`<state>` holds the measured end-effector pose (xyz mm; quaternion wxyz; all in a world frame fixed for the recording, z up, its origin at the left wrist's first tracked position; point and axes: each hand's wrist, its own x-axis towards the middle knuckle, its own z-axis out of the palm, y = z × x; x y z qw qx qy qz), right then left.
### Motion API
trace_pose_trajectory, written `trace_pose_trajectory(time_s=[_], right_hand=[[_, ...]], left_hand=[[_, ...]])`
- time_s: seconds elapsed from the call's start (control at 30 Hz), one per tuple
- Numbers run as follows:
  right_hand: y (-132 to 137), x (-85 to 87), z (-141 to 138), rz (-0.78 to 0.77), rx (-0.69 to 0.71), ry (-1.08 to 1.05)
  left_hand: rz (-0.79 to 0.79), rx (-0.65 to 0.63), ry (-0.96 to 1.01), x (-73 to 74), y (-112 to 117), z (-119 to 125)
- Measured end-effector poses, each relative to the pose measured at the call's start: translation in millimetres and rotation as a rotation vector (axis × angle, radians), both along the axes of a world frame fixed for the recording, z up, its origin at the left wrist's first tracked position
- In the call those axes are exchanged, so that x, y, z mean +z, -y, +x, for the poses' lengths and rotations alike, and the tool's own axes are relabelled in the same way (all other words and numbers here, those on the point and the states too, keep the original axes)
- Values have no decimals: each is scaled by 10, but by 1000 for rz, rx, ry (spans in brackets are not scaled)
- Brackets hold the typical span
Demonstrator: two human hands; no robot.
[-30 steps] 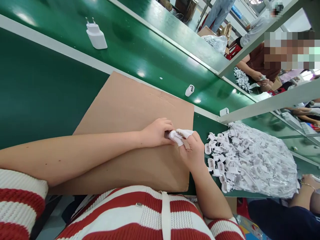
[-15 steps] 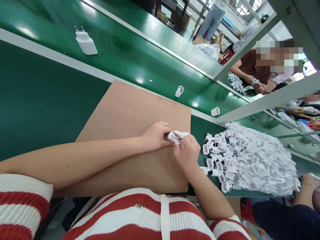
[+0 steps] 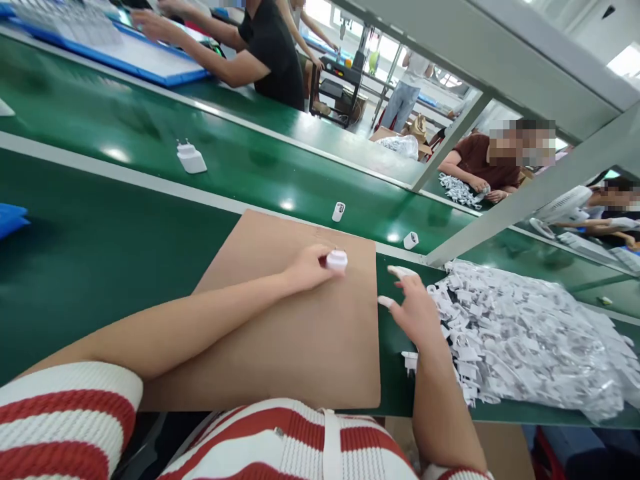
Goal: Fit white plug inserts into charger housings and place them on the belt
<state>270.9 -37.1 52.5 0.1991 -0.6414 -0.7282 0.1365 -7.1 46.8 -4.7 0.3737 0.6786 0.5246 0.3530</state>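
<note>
My left hand [image 3: 311, 268] is closed around a white plug adapter [image 3: 337, 260] above the brown cardboard sheet [image 3: 280, 333]. Two pins show faintly at the adapter's far end. Off to the right, my right hand [image 3: 415, 303] has its thumb and fingers apart, with white coverings on the tips and nothing between them. It hovers at the left edge of a heap of white plug parts [image 3: 525, 340], partly inside a clear plastic bag. One loose plug part [image 3: 410, 361] lies just left of my right forearm.
Along the green belt [image 3: 260, 180] stand a pinned adapter [image 3: 191, 159] and two small white charger bodies, one at mid-belt [image 3: 339, 212], one farther right [image 3: 411, 241]. A slanting metal post [image 3: 500, 213] rises behind the heap. Co-workers sit across the belt; a blue tray [image 3: 170, 75] lies far left.
My right hand has come off the white piece and moved right, its fingers spreading. My left hand keeps the adapter. The camera view has tilted up, and the belt pieces have shifted in view.
</note>
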Motion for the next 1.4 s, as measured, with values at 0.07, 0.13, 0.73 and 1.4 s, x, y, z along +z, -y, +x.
trace_pose_trajectory(time_s=[0.07, 0.13, 0.73, 1.4], right_hand=[[-37, 35, 255, -74, -134, 267], [-84, 19, 401, -170, -211, 387], [-228, 39, 537, -59, -326, 95], [-104, -33, -104, -73, 107, -532]], left_hand=[[21, 156, -70, 65, -357, -159], [43, 286, -144, 135, -728, -344], [175, 450, -573, 142, -1418, -179], [180, -319, -120, -63, 444, 239]])
